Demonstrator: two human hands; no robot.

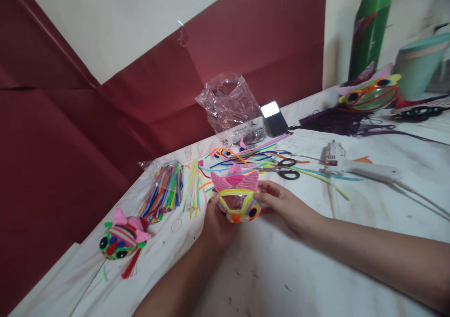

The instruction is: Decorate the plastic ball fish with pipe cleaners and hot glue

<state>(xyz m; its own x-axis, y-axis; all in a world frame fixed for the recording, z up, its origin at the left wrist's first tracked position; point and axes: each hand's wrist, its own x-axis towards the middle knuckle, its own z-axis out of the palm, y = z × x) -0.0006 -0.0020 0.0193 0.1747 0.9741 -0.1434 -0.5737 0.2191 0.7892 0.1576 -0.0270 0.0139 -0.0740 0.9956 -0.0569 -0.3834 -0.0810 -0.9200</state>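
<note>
Between both hands is a small pipe-cleaner animal head (pixel 236 205), with a yellow-rimmed clear opening, black eyes, an orange nose and pink ears. My left hand (pixel 217 221) grips its left side, the thumb up along the edge. On the other side, the fingers of my right hand (pixel 277 204) press against the upper rim. Just behind it lie loose pipe cleaners (pixel 242 158) in many colours and scissors (pixel 288 168) with black handles. A similar colourful animal head (pixel 121 237) with a red tassel sits at the left.
A bag of pipe cleaners (pixel 163 190) lies left of the hands. At right is a white glue gun (pixel 369 169) with its cord. Farther back are a crumpled clear bag (pixel 228 101), a dark upright device (pixel 274 119), purple threads (pixel 333 121), an orange-rimmed head (pixel 372 97) and a green box (pixel 371 31).
</note>
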